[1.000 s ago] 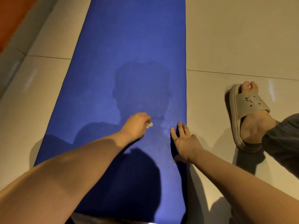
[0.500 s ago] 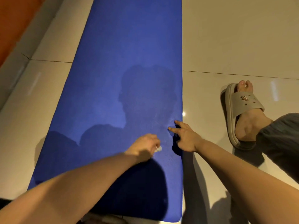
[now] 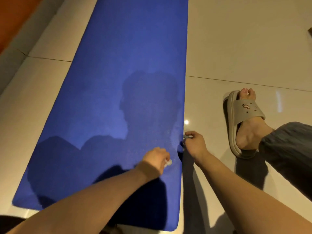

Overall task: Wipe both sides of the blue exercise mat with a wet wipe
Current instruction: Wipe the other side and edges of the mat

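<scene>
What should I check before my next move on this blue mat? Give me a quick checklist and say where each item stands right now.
1. Wipe in hand: ok. The left hand holds the white wipe bunched up.
2. Wipe pressed to the mat: cannot tell. It is over the mat near the right edge.
3. Right hand at the mat's right edge: ok. Whether it has a firm grip there: cannot tell.
4. Mat flat on the floor: ok.
5. Slipper off the mat: ok, it is on the tiles beside it.
6. Underside wiped: cannot tell.
</scene>
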